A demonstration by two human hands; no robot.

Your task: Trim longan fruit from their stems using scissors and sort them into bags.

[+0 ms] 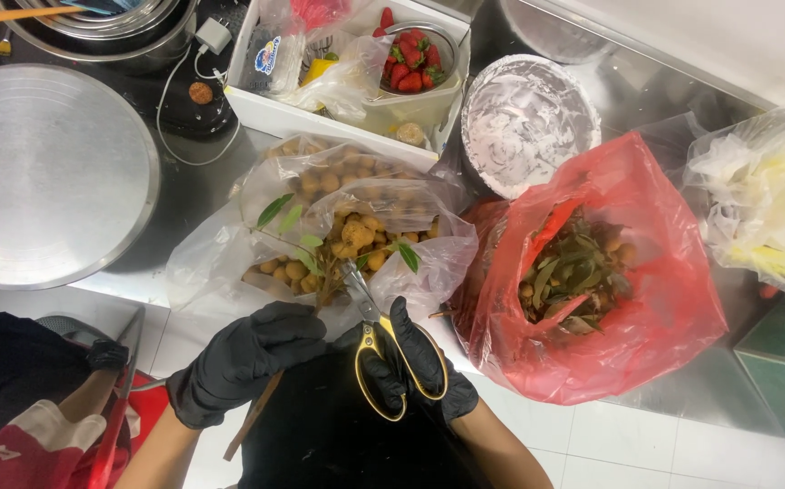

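Two gloved hands: both busy above a clear bag of longans [356, 231].
Left hand [247, 358]: grip closed around a leafy twig [306, 263].
Right hand [415, 362]: fingers through gold-handled scissors [379, 340], blades at the twig.
Worktop [184, 204]: red bag of trimmings [628, 272] beside.

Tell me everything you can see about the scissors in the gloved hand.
The scissors have yellow loop handles and short, silvery metal blades. The right hand, in a black glove, grips them with fingers through the loops, blades pointing up and away from the person. The blades are slightly parted at a leafy branch of small tan fruit, which the gloved left hand steadies by its woody stem. They hover at the edge of the clear plastic bag of the same fruit, on the steel counter.
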